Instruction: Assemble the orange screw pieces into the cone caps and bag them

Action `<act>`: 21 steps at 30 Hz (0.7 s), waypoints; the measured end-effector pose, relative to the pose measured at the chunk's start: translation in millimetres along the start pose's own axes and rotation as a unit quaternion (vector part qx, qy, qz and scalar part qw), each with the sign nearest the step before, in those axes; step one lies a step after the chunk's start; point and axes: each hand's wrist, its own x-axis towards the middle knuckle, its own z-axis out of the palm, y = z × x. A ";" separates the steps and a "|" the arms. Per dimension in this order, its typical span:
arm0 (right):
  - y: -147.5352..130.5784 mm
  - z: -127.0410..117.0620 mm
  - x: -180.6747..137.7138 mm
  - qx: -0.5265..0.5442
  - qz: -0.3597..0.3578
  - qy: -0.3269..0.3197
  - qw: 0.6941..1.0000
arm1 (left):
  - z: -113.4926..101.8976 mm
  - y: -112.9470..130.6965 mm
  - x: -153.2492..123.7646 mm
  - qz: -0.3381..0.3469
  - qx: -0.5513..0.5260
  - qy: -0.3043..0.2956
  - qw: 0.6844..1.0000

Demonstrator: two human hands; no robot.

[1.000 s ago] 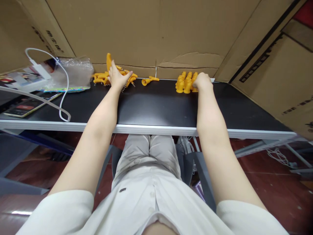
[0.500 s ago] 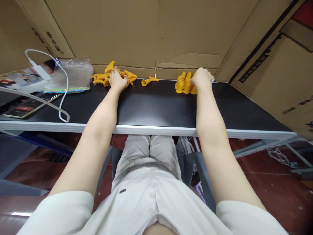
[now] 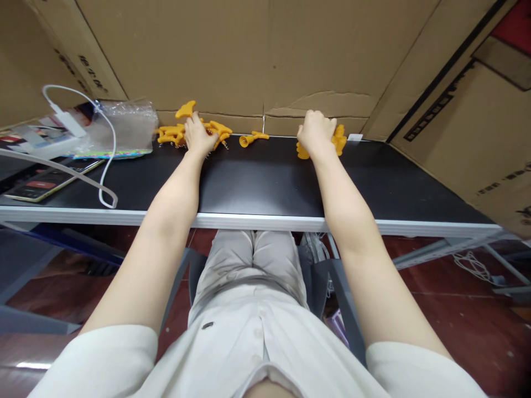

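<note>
My left hand (image 3: 198, 136) is over a pile of yellow corkscrew handles (image 3: 171, 134) with metal spirals poking out below. One yellow corkscrew handle (image 3: 185, 109) sticks up past its fingertips, gripped at its lower part as far as I can see; the thumb stands out to the right. On the right, my right hand (image 3: 317, 131) is closed, knuckles up, above a cluster of yellow bell-shaped pieces (image 3: 340, 141). Its fingertips and whatever they hold are hidden. Between the hands lies a bell-shaped piece with a handle, a yellow corkscrew (image 3: 251, 138).
Cardboard walls (image 3: 232, 55) enclose the back and sides of the black table (image 3: 257, 177). At the left are a clear plastic bag (image 3: 128, 124), a phone (image 3: 45, 182) and a white cable (image 3: 112, 149). A small white tag (image 3: 354, 137) is at the back right.
My right hand has moved left across the bell-shaped pieces, uncovering those at the right and the white tag. The raised handle at my left hand has tilted and shifted slightly upward.
</note>
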 end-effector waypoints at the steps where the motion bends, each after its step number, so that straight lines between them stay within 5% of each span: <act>1: 3.4 7.4 2.0 0.022 -0.025 0.024 0.999 | 1.8 1.0 0.2 -0.014 0.009 0.038 0.999; 3: 9.6 20.1 6.2 0.034 -0.047 0.042 0.997 | 5.2 1.8 0.4 -0.035 0.048 0.061 0.996; 8: 9.3 23.7 5.7 0.015 -0.038 -0.015 0.999 | 8.0 -5.7 3.4 -0.034 0.099 -0.001 0.995; 14: 10.2 32.4 3.8 0.050 -0.113 0.018 0.992 | 9.9 -21.0 14.8 -0.020 0.046 0.031 0.998; 18: 13.9 44.8 8.8 0.022 -0.106 0.017 0.994 | 12.9 -9.5 12.9 0.031 0.053 0.049 0.997; 21: 4.2 30.7 2.6 -0.002 -0.079 -0.023 0.997 | 20.6 5.0 8.7 0.102 0.087 0.003 0.991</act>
